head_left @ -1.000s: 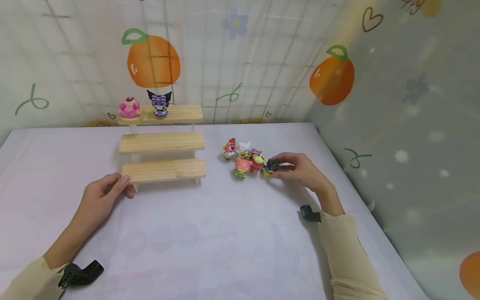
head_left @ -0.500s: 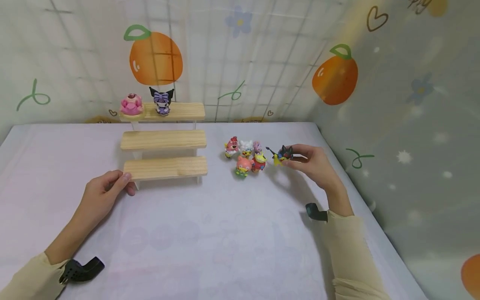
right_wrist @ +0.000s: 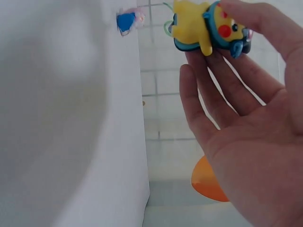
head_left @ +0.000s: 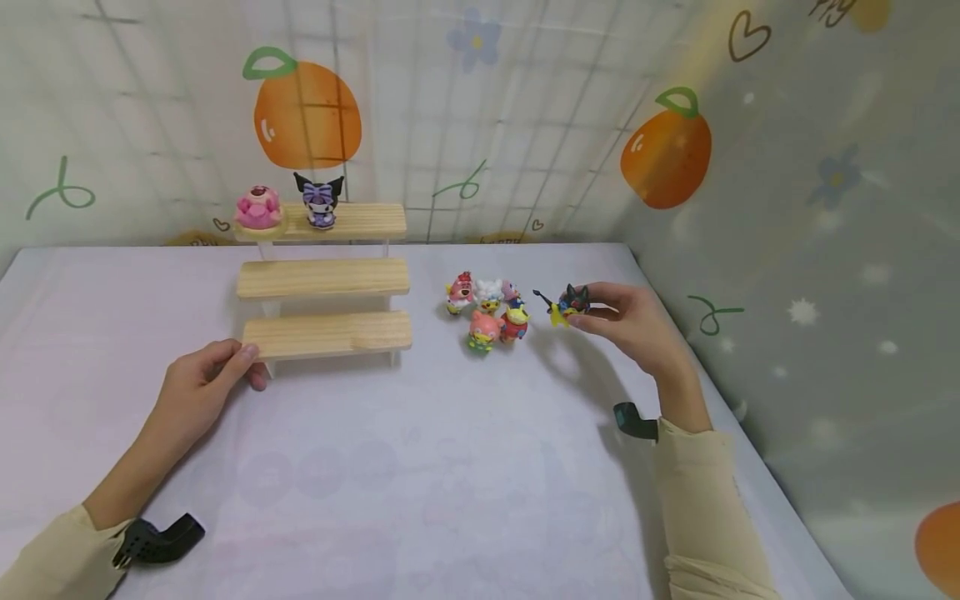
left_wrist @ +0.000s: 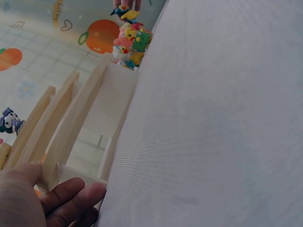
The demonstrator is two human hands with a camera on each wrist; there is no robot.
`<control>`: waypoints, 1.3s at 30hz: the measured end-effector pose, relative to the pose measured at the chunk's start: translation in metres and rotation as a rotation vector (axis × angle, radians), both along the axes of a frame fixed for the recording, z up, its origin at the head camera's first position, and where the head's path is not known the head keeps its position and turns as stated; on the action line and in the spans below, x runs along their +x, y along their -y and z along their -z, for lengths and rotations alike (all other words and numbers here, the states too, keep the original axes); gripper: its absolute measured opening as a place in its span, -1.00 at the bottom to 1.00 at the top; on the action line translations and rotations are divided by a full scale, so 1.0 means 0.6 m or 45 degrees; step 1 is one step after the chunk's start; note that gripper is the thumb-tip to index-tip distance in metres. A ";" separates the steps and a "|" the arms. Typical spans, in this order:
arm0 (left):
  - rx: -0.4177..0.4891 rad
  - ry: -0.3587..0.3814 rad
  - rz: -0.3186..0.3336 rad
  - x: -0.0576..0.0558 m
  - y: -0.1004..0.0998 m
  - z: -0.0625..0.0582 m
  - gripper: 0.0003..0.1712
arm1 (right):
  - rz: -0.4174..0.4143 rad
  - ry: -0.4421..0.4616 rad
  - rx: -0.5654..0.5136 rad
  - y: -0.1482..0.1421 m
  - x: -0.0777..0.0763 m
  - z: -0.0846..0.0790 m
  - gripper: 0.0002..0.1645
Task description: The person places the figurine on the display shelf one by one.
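Note:
My right hand (head_left: 633, 333) pinches a small yellow figurine (head_left: 558, 315) with a dark pointed hood and a thin dark rod sticking out to the left. In the right wrist view, this figurine (right_wrist: 193, 23) lies sideways between thumb and fingertips, showing a red cheek. It hangs right of a cluster of several figurines, among them a pink one (head_left: 483, 329) and a red-and-yellow one (head_left: 514, 323). My left hand (head_left: 198, 383) grips the left end of the lowest step of a three-tier wooden display stand (head_left: 330, 335), thumb on top and fingers beneath.
On the stand's top tier sit a pink bear figurine (head_left: 258, 210) at the left end and a purple-and-black one (head_left: 321, 204) beside it. A fruit-printed curtain (head_left: 525, 108) hangs behind and right of the white-covered table (head_left: 420, 467).
My right hand has drawn the hooded yellow figurine up and right, away from the cluster, then almost stopped. The left hand keeps its grip on the stand.

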State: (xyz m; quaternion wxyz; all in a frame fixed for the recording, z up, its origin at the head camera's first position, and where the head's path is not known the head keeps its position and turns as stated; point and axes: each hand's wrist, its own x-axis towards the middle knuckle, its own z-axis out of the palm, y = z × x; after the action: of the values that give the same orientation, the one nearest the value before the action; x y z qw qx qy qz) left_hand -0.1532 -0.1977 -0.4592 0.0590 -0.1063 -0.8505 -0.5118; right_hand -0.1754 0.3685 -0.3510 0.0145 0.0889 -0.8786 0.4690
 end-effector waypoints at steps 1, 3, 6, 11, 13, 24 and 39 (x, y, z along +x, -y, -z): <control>0.003 0.003 0.001 0.000 0.000 0.000 -0.61 | -0.004 -0.002 0.005 0.002 -0.001 0.001 -0.65; 0.008 0.004 0.002 0.001 0.001 -0.001 -0.62 | 0.001 -0.001 -0.002 0.005 -0.003 0.002 -0.63; 0.009 -0.003 0.000 0.002 0.001 -0.002 -0.62 | 0.019 -0.004 0.002 0.009 -0.004 0.003 -0.62; 0.011 -0.019 -0.002 0.003 -0.001 -0.004 -0.63 | 0.073 -0.018 0.013 0.024 -0.006 -0.002 -0.63; 0.009 -0.021 -0.001 0.003 -0.001 -0.004 -0.63 | 0.090 -0.039 0.054 0.034 -0.008 -0.006 -0.63; 0.009 -0.014 -0.004 0.003 0.002 -0.001 -0.63 | 0.110 -0.165 0.115 0.113 -0.038 -0.049 -0.63; 0.016 -0.013 0.002 0.002 -0.003 -0.008 -0.62 | -0.002 -0.263 0.109 0.243 -0.095 -0.135 -0.64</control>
State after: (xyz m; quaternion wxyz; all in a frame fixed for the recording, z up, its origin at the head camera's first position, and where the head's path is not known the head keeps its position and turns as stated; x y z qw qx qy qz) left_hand -0.1520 -0.1958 -0.4544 0.0637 -0.1092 -0.8468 -0.5167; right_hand -0.2324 0.2229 -0.2699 0.1008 0.1380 -0.8916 0.4192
